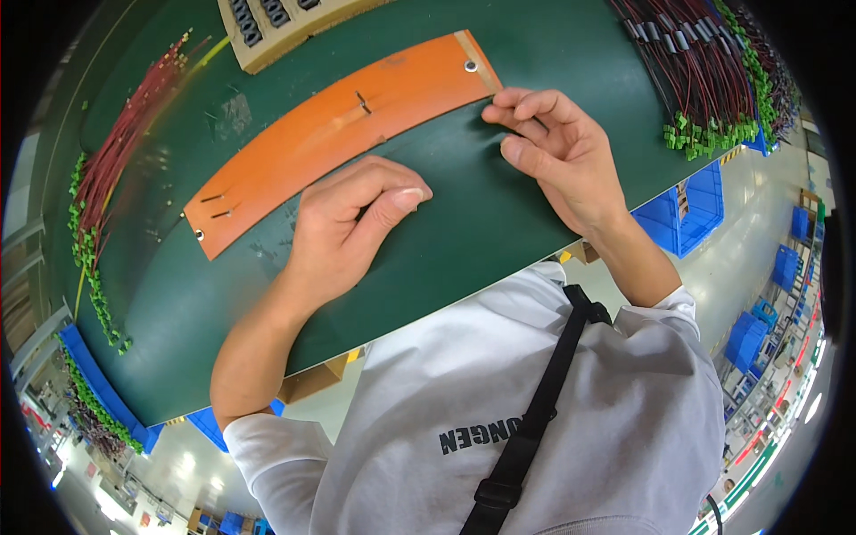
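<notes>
- Left hand (343, 218) beside the orange board (308, 138) — fingers curled, hold cannot be told.
- Right hand (571, 156) near its end — fingers loosely bent, released.

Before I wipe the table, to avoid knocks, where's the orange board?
In the head view, the orange board lies upper left on the green table, between the beige tray and left hand, its right end near the right hand.
</notes>
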{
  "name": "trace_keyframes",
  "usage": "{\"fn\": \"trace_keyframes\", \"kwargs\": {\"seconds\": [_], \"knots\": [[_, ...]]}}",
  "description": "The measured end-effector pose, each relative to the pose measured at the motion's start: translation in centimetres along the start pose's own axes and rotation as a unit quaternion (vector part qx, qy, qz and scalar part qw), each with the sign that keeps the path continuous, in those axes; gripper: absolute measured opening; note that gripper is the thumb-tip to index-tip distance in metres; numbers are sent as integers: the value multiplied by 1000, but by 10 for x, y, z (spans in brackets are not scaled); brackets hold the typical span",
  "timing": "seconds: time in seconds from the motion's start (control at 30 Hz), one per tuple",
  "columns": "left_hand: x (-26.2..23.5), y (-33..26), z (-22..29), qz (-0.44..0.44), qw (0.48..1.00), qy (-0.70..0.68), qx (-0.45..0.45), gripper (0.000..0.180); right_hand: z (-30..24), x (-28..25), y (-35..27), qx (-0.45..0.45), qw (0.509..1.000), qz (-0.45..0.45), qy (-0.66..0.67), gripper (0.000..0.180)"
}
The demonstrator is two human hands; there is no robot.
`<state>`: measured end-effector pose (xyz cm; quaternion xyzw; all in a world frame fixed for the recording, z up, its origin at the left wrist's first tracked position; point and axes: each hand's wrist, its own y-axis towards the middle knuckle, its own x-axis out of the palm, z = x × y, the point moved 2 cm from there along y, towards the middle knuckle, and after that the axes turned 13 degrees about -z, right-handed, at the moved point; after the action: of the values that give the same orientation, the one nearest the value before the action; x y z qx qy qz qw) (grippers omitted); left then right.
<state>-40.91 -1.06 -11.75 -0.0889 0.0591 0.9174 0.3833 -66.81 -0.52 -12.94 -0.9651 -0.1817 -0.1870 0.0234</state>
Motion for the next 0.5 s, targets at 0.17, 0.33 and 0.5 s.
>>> {"fn": "trace_keyframes", "kwargs": {"seconds": [0.17,0.33,0.5], "knots": [[1,-3,1,4,999,44,-20,11,-5,-2,-1,-77,992,-12,-102,28],[-2,-3,4,-8,1000,18,3,13,-44,-21,48,-52,974,35,-216,26],[-2,0,4,-11,999,29,20,14,-53,-48,146,-196,847,42,-491,17]]}}
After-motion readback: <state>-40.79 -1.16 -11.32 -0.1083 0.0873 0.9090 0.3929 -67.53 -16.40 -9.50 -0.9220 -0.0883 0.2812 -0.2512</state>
